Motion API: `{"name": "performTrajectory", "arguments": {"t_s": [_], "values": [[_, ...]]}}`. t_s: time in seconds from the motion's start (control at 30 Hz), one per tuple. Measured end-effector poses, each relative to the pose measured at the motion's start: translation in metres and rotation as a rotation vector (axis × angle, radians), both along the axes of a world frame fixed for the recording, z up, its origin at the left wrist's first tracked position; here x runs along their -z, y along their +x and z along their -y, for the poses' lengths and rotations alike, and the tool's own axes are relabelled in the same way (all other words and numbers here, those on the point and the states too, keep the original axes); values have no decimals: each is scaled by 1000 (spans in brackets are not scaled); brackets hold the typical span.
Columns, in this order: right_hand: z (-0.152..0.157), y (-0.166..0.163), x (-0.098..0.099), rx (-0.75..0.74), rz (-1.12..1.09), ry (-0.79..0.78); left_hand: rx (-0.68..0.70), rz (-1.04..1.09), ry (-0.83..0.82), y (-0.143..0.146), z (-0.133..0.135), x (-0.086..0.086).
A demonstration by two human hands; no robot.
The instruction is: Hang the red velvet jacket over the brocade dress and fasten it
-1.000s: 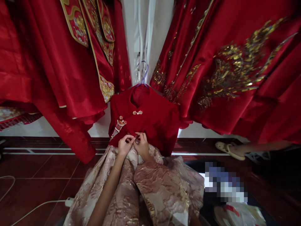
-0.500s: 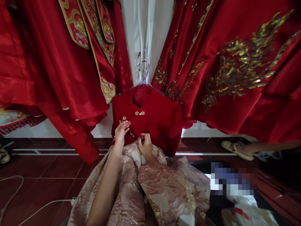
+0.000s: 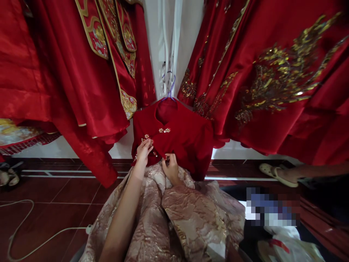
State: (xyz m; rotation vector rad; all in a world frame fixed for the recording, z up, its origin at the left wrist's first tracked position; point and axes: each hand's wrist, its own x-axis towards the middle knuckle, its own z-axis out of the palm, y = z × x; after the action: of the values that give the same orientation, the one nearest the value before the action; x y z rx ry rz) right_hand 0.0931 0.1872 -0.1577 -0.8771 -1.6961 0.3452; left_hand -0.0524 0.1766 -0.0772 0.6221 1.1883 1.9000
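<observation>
A red jacket hangs on a purple hanger in front of me. One flower-shaped pearl fastener sits below its neckline, and more beaded trim shows lower on the left side. My left hand has its fingers closed on the jacket front beside a flower ornament. With bent fingers, my right hand pinches the front edge of the jacket near the hem. What lies right under the fingertips is partly hidden. Pinkish-gold brocade fabric spreads below both hands.
Red embroidered garments hang at left, and a red garment with gold sequins at right. A white cable runs over the tiled floor. A person's foot in a cream clog and a plastic bag are at right.
The view has shifted slightly, so the scene sits a little further right. Both hands stay at nearly the same places on the jacket, with only small finger movement.
</observation>
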Motion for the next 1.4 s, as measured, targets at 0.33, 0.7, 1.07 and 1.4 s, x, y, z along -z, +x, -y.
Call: {"name": "performTrajectory", "arguments": {"t_s": [0.33, 0.7, 1.07, 1.4], "values": [[0, 0, 2, 4, -11, 3, 3, 47, -67, 16, 2, -16], [-8, 1, 23, 143, -100, -55, 14, -1364, 316, 17, 1, -97], [-2, 37, -23, 221, -358, -105, -126, -1983, 557, 15, -6, -115], [14, 46, -122, 15, -269, 263, -239, -2134, 487, 0, -7, -108]]}}
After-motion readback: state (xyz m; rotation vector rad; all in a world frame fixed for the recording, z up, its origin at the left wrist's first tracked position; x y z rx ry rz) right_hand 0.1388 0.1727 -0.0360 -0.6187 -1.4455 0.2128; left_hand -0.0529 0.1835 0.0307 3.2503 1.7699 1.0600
